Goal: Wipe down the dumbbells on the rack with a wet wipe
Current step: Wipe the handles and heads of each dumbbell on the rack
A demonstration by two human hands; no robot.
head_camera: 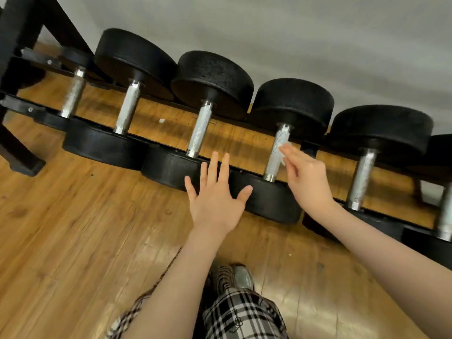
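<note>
1. Head view looked down on a low dumbbell rack [102, 118] holding a row of black round-headed dumbbells over a wooden floor [73, 216].
2. Right hand [308, 177] held a small white wet wipe [285, 150] pinched at the fingertips, pressed against the knurled steel handle [276, 152] of the fourth dumbbell [293, 101] from the left.
3. Left hand [215, 194] spread flat, fingers straight, gripping nothing; hovered at or on the near heads of the third and fourth dumbbells, contact not certain.
4. Third dumbbell handle [199, 129] and fifth dumbbell handle [362, 177] sat untouched either side.
5. Wipe judged thin, soft, limp and damp: would bunch and slip unless kept pinched or wrapped round the bar.
6. Knurling judged rough: would snag the wipe, so short strokes along the bar, then a turn round it.
7. Dumbbells judged heavy, rigid, not fragile; round heads could roll on the rails, hence a steadying left palm on the near head made sense.
8. Best hold for shifting one: full grip mid-handle, not the heads.
9. Rubber heads looked coarse, would drag on the wipe.
10. Plaid trouser leg [239, 314] and a shoe [242, 277] showed at the bottom.
</note>
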